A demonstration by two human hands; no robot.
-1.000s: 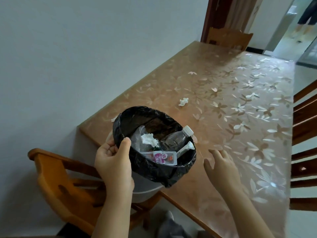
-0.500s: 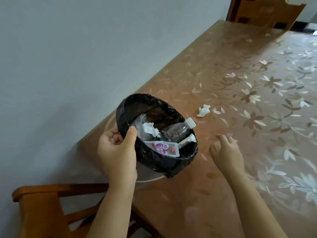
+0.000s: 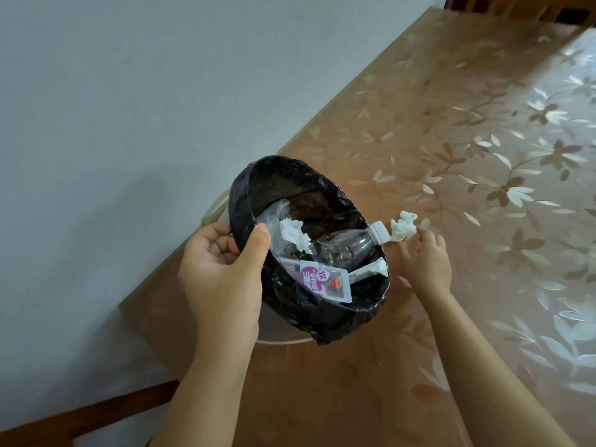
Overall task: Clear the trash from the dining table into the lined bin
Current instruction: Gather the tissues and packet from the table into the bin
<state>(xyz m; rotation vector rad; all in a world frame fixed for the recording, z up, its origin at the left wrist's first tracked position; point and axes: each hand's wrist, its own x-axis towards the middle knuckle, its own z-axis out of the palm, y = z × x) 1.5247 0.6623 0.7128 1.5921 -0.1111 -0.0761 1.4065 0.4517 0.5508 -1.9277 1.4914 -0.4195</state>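
My left hand [image 3: 222, 269] grips the near-left rim of a small bin with a black liner [image 3: 309, 304], held tilted over the table's corner. Inside it lie a clear plastic bottle [image 3: 351, 245] with a white cap, a crumpled tissue [image 3: 293, 235], a clear plastic bag, a purple-and-white sachet [image 3: 319, 279] and a white tube. Just past the bin's right rim, a white crumpled tissue [image 3: 403, 227] lies at the fingertips of my right hand [image 3: 425, 259]. The curled fingers close on its lower edge.
The dining table [image 3: 451, 140] has a brown floral cover and runs away to the upper right, with a grey wall along its left side. A wooden chair rail [image 3: 80, 417] shows at the bottom left, and another chair stands at the far end.
My right hand has moved forward across the table and reached the crumpled tissue. My view has tipped down and come closer. My left hand still holds the bin, now nearer the tissue.
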